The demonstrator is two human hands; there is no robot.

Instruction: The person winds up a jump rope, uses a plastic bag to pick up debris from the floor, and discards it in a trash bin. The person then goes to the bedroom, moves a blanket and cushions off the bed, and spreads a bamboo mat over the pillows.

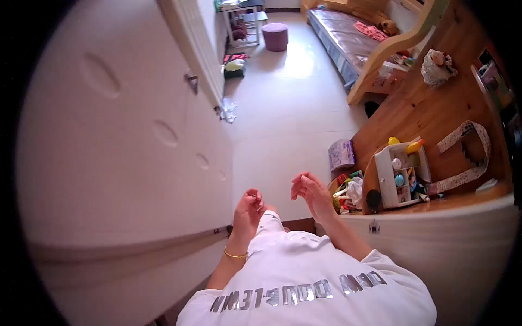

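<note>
My left hand [249, 211] is raised in front of my white shirt [304, 261], beside the open white door [136, 130]. Its fingers curl in toward the thumb, and whatever may be between them is too small to make out. A gold bangle [235, 254] circles that wrist. Across from it, my right hand [312, 193] hangs in the air with loosely bent fingers, holding nothing visible. Nearest to the right hand are a basket of small items [348, 193] and a purple patterned box [341, 155]. The two hands are apart.
On the wooden cabinet top to the right stand a white organizer [389, 179], a patterned strap [462, 176] and a small doll-like figure [436, 68]. Beyond the doorway are a bed [348, 41], a purple stool [275, 37], and clothes [235, 65] on the pale tiled floor [283, 103].
</note>
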